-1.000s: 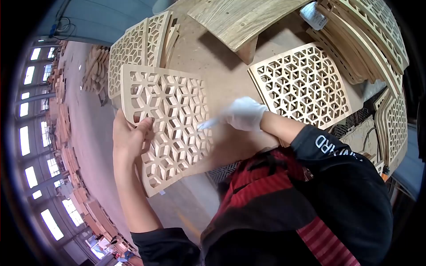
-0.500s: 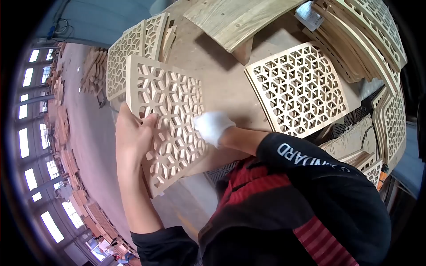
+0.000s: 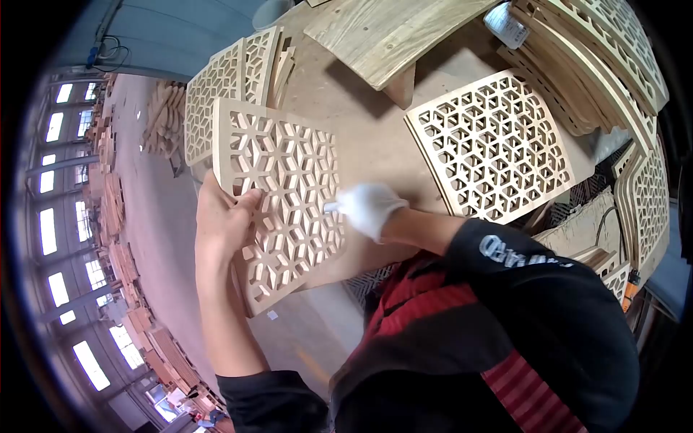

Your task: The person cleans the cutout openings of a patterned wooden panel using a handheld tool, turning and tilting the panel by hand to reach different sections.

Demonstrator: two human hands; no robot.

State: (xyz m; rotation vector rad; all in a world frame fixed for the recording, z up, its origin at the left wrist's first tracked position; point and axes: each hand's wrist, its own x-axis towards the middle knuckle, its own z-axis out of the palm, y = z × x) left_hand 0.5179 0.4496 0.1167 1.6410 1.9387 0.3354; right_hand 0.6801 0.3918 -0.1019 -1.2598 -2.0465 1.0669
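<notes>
My bare left hand grips the left edge of a carved wooden lattice panel, thumb on its face and fingers behind it. The panel stands tilted on the worktable, its star-like cut-outs turned toward me. My right hand, in a white glove, is closed at the panel's right edge. A small pale piece sticks out from its fingertips against the lattice; its kind does not show. To the right of this hand, another lattice panel lies flat, seemingly on top of a second one.
A wooden board sits raised on a support at the back of the table. More lattice panels lean at the far left. Curved wooden pieces are stacked at the right beside a clear container. An orange-handled tool is at far right.
My right hand has shifted slightly along the panel's right edge, and the pale piece now shows at its fingertips. My left hand keeps its hold. The whole view has shifted a little.
</notes>
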